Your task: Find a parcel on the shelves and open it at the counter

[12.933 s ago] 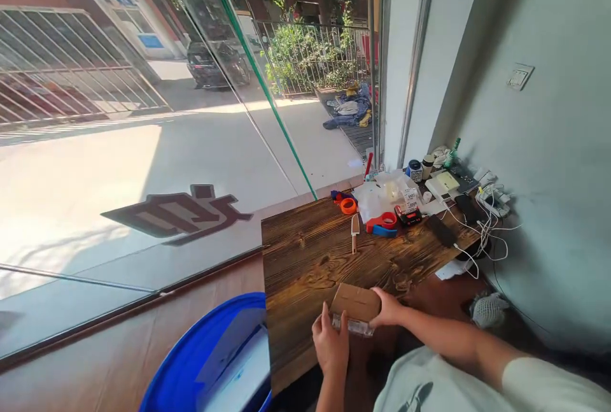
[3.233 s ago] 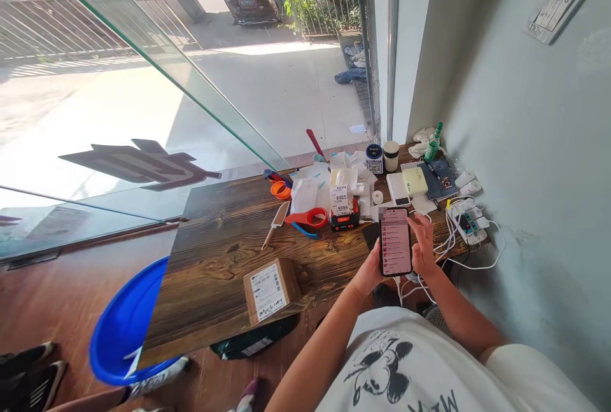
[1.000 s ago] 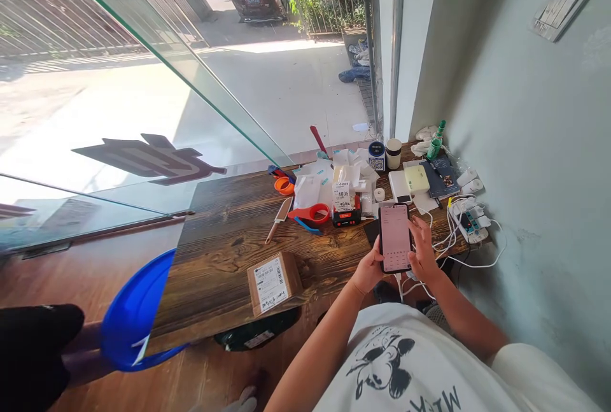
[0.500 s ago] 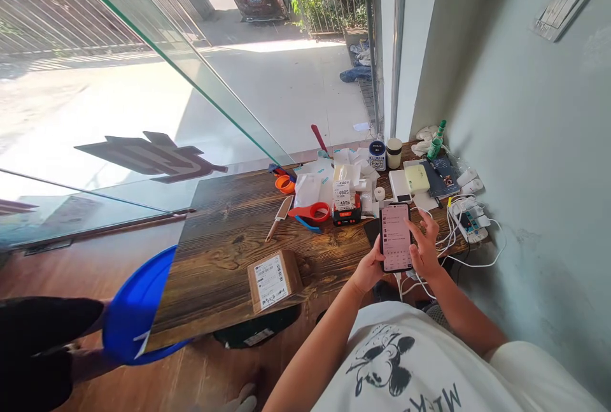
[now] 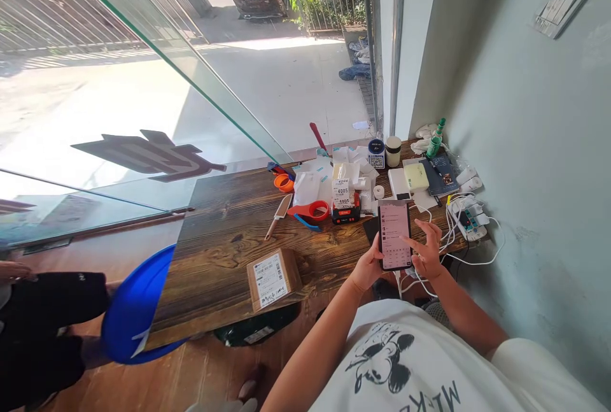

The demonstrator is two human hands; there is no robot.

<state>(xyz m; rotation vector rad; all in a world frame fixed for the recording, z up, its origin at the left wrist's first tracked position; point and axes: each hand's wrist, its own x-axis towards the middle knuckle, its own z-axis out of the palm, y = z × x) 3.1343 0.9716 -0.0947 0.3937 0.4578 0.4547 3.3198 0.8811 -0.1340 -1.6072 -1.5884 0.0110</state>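
A smartphone (image 5: 394, 230) with a lit, pinkish screen is held upright near the front of the wooden table. My left hand (image 5: 366, 269) grips its lower left side, thumb along the edge. At the phone's right, my right hand (image 5: 428, 259) has its fingers apart, the index finger pointing over the screen; I cannot tell if it touches the glass. A white cable (image 5: 398, 279) hangs below the phone. Just beyond it stands a small orange-and-black label printer (image 5: 345, 214) with printed labels (image 5: 343, 193) on top.
A cardboard box (image 5: 272, 278) with a shipping label lies on the wooden table (image 5: 210, 259). Nearby are a knife (image 5: 279, 216), a red tape ring (image 5: 312, 211) and white packets (image 5: 308, 189). A power strip (image 5: 470, 221) with cables lies right. Another person (image 5: 52, 316) is beside a blue bin (image 5: 133, 310).
My right index finger has stretched further left over the screen. At far left, the other person's legs have shifted and a hand now shows. The phone stays in my left hand.
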